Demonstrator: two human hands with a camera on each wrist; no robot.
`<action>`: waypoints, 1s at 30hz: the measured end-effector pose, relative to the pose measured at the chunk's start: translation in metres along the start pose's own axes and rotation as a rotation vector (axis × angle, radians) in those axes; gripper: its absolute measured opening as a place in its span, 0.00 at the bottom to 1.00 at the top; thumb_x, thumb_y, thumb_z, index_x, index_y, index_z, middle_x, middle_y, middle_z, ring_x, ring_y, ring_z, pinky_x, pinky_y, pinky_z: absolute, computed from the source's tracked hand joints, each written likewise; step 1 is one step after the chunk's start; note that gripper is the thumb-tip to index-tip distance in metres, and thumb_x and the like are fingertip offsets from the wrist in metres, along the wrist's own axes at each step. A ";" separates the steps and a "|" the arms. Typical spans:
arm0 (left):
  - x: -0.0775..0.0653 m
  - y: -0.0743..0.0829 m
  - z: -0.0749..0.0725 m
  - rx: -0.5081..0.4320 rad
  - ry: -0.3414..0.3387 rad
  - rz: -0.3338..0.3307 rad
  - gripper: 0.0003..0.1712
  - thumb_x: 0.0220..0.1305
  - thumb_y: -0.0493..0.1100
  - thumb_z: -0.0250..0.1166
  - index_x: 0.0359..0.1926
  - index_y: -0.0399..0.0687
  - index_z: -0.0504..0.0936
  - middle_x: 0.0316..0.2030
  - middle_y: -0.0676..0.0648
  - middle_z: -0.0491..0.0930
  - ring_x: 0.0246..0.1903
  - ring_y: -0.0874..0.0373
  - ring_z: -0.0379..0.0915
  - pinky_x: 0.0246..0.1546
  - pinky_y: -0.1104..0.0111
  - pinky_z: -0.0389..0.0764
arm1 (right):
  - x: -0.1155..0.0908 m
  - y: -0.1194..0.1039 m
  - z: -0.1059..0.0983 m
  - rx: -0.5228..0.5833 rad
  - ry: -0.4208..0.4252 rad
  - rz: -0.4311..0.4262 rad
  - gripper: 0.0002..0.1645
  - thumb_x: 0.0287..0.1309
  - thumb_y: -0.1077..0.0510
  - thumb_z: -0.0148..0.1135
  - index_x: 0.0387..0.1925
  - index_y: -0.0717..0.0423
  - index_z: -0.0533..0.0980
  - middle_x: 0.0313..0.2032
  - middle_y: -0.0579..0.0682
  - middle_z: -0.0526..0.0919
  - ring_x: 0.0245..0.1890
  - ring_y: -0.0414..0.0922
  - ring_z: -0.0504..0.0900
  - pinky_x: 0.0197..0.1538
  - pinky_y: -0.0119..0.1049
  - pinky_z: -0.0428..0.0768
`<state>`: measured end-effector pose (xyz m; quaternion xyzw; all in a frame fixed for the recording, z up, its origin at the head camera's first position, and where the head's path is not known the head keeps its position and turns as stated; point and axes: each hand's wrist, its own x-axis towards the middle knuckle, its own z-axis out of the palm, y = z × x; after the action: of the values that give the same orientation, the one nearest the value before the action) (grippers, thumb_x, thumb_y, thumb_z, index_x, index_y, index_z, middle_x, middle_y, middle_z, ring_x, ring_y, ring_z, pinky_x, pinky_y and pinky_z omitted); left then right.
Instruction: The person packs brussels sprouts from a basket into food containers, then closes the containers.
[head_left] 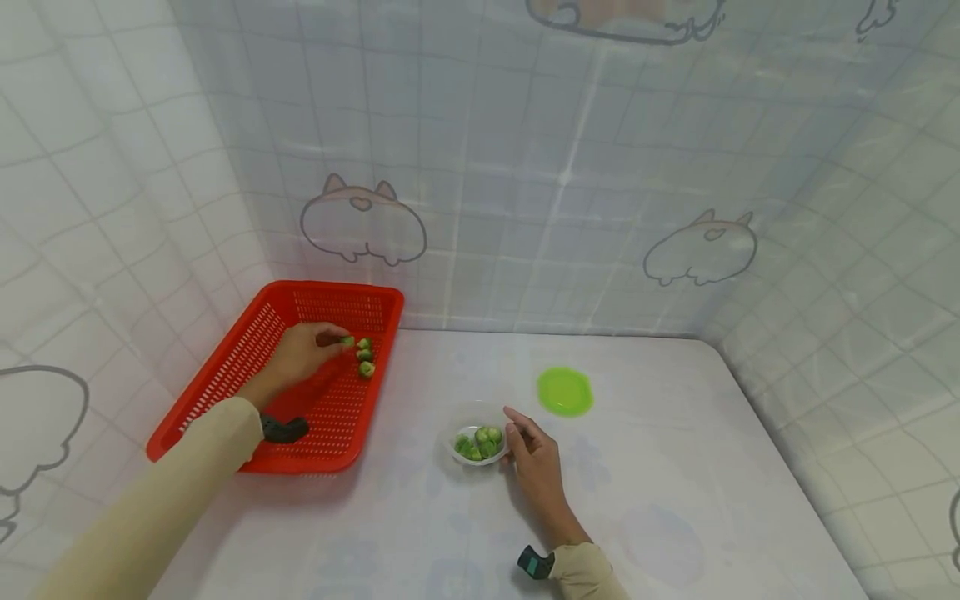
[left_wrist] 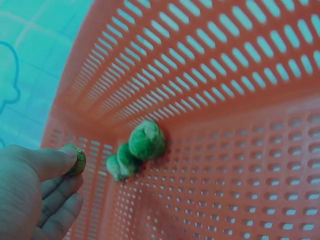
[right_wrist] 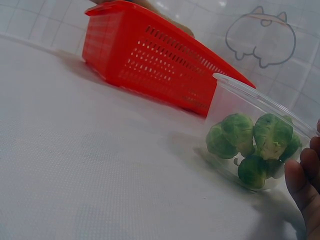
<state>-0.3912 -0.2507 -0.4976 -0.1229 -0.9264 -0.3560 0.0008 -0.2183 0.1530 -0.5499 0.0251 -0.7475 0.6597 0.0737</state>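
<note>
In the head view my left hand [head_left: 303,354] is inside the red plastic basket [head_left: 392,312], pinching a Brussels sprout [left_wrist: 77,160] between thumb and fingertips. The sprout is raised above the basket floor. Beside it, three more Brussels sprouts [left_wrist: 147,140] lie in a row against the basket's side. My right hand [head_left: 537,461] rests at the right side of a clear plastic bowl [right_wrist: 240,95], its fingers fairly straight and touching the wall near the rim. Several Brussels sprouts [right_wrist: 272,135] sit in this bowl. Part of the right hand falls outside the right wrist view.
A bright green round lid [head_left: 565,392] lies flat on the white table [head_left: 660,433], behind and right of the bowl. Pale sheeting [head_left: 502,167] with a grid and cartoon animals hangs at the back and both sides. The basket stands at the table's left.
</note>
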 end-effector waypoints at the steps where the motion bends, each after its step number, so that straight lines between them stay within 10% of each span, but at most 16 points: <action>1: -0.001 0.002 -0.001 -0.003 0.002 0.005 0.16 0.70 0.43 0.66 0.56 0.47 0.83 0.53 0.42 0.83 0.54 0.44 0.78 0.52 0.47 0.81 | 0.000 0.000 0.000 -0.002 0.000 -0.001 0.21 0.75 0.58 0.54 0.65 0.60 0.74 0.33 0.63 0.79 0.28 0.59 0.79 0.33 0.40 0.83; 30: -0.030 0.076 0.015 -0.163 -0.028 0.016 0.17 0.65 0.52 0.70 0.55 0.62 0.85 0.46 0.53 0.86 0.44 0.53 0.82 0.44 0.59 0.84 | -0.001 -0.008 0.001 -0.009 0.000 -0.003 0.19 0.74 0.59 0.55 0.63 0.56 0.76 0.31 0.65 0.80 0.30 0.68 0.78 0.33 0.44 0.83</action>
<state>-0.3432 -0.1934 -0.4612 -0.1348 -0.8931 -0.4287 -0.0195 -0.2162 0.1511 -0.5418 0.0256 -0.7506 0.6560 0.0748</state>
